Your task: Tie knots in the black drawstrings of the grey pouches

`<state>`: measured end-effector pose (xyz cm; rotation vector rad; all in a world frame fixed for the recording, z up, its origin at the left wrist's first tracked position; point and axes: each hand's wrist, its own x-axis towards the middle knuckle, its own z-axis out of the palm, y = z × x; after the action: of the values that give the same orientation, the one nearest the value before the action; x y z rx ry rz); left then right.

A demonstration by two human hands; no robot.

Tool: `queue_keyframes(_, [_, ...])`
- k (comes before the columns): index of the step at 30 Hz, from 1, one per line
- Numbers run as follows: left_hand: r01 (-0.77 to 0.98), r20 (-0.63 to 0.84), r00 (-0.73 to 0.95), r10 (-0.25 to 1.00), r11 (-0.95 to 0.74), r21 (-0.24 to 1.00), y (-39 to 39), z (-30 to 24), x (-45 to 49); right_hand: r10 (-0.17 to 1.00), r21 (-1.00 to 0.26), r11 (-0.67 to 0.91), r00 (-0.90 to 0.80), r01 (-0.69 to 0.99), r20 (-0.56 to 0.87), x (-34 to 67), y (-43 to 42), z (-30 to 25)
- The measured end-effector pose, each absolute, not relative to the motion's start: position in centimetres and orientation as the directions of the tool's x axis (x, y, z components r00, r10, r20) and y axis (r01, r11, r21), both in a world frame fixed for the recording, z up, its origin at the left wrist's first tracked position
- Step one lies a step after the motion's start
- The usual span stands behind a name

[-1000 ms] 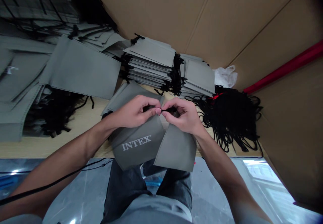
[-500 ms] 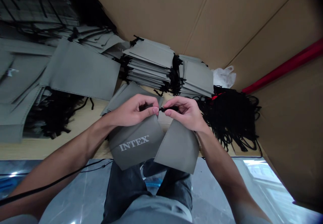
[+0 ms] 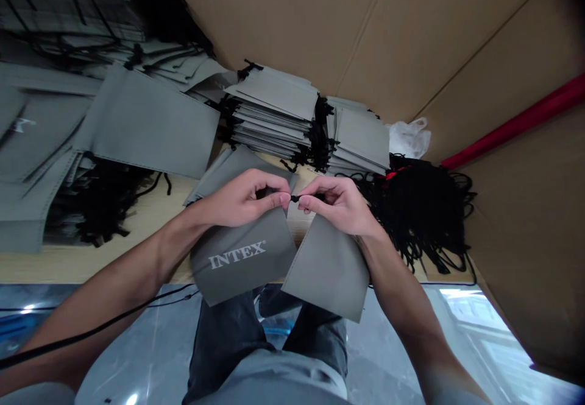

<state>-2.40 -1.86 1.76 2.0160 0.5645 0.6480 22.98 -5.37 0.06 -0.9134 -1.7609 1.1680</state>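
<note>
My left hand (image 3: 244, 199) pinches the top edge of a grey fabric pouch (image 3: 244, 259) printed INTEX, which hangs over the table's front edge. My right hand (image 3: 338, 204) is closed on a short black cord (image 3: 295, 198) between the two hands and also holds a second grey pouch (image 3: 326, 268) hanging below it. The fingertips of both hands nearly touch at the cord.
Two stacks of grey pouches (image 3: 274, 119) (image 3: 359, 140) stand behind the hands. A tangle of black cords (image 3: 420, 210) lies to the right, a large grey pouch (image 3: 146, 128) and more piles to the left. Cardboard walls (image 3: 388, 33) close the back and right of the wooden table (image 3: 137, 222).
Both pouches have swung slightly outward and lower. My hands have stayed together at the cord, with the right fingers shifting along it.
</note>
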Motion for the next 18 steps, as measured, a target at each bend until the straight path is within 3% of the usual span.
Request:
queue_keyframes(3, [0.128, 0.212, 0.758, 0.617, -0.459, 0.879, -1.9, 2.0, -2.4, 0.888, -0.942, 0.304, -0.401, 0.144, 0.225, 23.1, -5.4, 0.2])
queue_keyframes(10, [0.123, 0.248, 0.755, 0.607, -0.502, 0.856, -1.6, 1.0, -2.0, 0.815, -0.871, 0.465, -0.459, 0.157, 0.352, 22.6, -5.7, 0.1])
queue_keyframes(18, [0.221, 0.272, 0.699, 0.661, -0.562, 0.797, -2.1, 1.0, -2.0, 0.858, -0.849, 0.456, -0.386, 0.268, 0.339, 22.6, -5.6, -0.1])
